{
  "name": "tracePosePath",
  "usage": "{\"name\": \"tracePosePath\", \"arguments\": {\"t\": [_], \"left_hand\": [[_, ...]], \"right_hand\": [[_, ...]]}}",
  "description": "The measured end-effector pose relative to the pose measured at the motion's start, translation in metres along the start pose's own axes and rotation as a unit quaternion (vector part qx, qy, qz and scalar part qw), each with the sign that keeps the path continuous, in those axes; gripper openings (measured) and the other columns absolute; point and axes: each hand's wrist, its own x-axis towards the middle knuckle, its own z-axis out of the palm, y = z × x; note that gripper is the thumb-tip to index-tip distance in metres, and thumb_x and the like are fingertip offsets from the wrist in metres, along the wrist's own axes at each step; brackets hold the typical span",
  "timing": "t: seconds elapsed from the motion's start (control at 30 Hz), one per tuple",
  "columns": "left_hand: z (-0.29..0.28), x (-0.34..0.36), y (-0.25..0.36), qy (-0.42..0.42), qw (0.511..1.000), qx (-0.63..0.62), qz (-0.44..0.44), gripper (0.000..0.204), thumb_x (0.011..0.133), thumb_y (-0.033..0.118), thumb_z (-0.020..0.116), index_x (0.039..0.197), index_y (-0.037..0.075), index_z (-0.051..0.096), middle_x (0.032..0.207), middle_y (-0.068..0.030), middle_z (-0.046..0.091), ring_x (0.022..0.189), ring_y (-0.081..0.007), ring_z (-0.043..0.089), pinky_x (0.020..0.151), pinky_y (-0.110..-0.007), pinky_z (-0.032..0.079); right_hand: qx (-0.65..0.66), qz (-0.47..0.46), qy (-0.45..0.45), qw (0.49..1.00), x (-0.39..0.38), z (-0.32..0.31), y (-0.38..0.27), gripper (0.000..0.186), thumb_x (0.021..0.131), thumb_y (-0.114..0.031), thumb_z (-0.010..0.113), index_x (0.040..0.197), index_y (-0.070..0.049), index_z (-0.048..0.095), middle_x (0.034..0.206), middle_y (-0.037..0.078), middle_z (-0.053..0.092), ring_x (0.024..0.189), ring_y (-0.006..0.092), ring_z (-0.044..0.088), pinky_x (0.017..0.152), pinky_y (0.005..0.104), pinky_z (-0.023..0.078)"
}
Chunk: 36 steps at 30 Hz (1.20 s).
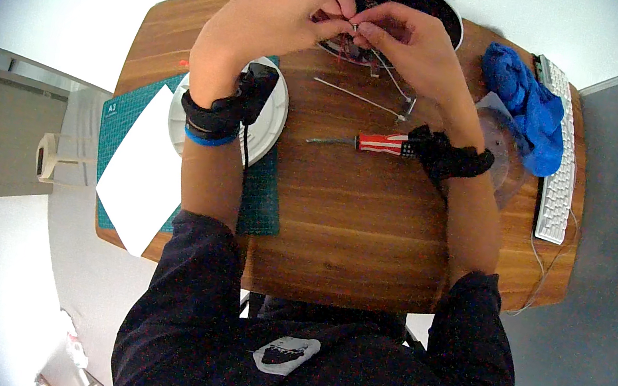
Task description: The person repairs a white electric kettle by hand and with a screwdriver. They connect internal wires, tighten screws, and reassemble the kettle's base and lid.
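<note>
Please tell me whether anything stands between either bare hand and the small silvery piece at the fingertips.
Nothing visible does: the left hand and the right hand meet directly at the small silvery piece.

Left hand [293, 13], right hand [412, 41] close together, both pinching with fingertips [364, 30]

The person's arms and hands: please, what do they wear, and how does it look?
The left hand and right hand wear no gloves. The short sleeves are black. A black strap circles each wrist; the left one carries a black block with a thin black cable, and a blue band sits on its elbow side.
</note>
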Motion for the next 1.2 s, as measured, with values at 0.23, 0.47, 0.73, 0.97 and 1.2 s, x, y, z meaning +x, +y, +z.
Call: {"name": "tracePosePath", "arguments": {"t": [0.23,0.47,0.73,0.97,1.2], "left_hand": [[-0.001,-0.001,-0.003,0.011,0.996,0.082,0.021,0.013,0.092,0.013,0.073,0.099,0.003,0.077,0.085,-0.0167,0.076,0.075,-0.033,0.075,0.067,-0.039,0.057],[-0.003,-0.003,-0.001,0.029,0.993,0.103,0.045,0.012,0.089,0.012,0.073,0.097,0.003,0.077,0.083,-0.0186,0.074,0.073,-0.037,0.072,0.065,-0.041,0.056],[-0.006,-0.004,0.001,0.02,0.994,0.106,0.024,0.012,0.088,0.011,0.074,0.095,0.003,0.077,0.083,-0.0183,0.074,0.073,-0.0373,0.071,0.067,-0.041,0.057],[-0.008,-0.006,0.0,0.019,0.994,0.088,0.057,0.012,0.087,0.009,0.075,0.096,0.002,0.077,0.087,-0.0176,0.075,0.075,-0.035,0.072,0.069,-0.04,0.057],[-0.011,-0.01,-0.012,0.021,0.996,0.083,-0.007,0.013,0.088,0.008,0.075,0.1,0.002,0.076,0.085,-0.0138,0.076,0.075,-0.0256,0.074,0.07,-0.036,0.058]], "right_hand": [[-0.08,0.002,0.027,0.996,0.0,0.009,0.002,0.026,0.101,-0.021,0.072,0.113,0.002,0.076,0.094,0.01,0.08,0.087,0.0134,0.075,0.08,0.0298,0.06],[-0.02,0.025,0.029,0.999,0.001,0.013,0.006,0.026,0.101,-0.019,0.072,0.113,0.003,0.076,0.097,0.012,0.08,0.089,0.0151,0.077,0.082,0.0291,0.061],[0.014,0.033,0.031,0.999,0.002,0.016,0.007,0.026,0.101,-0.019,0.073,0.112,0.004,0.076,0.098,0.011,0.08,0.089,0.0149,0.077,0.082,0.0287,0.061],[0.01,0.044,0.017,0.999,0.001,0.012,0.005,0.027,0.101,-0.021,0.072,0.112,0.004,0.076,0.096,0.011,0.08,0.088,0.0133,0.075,0.083,0.0295,0.061],[-0.171,0.061,-0.069,0.981,-0.007,0.017,-0.013,0.031,0.103,-0.03,0.068,0.107,0.001,0.07,0.095,0.016,0.076,0.088,0.027,0.075,0.08,0.0387,0.059]]}}
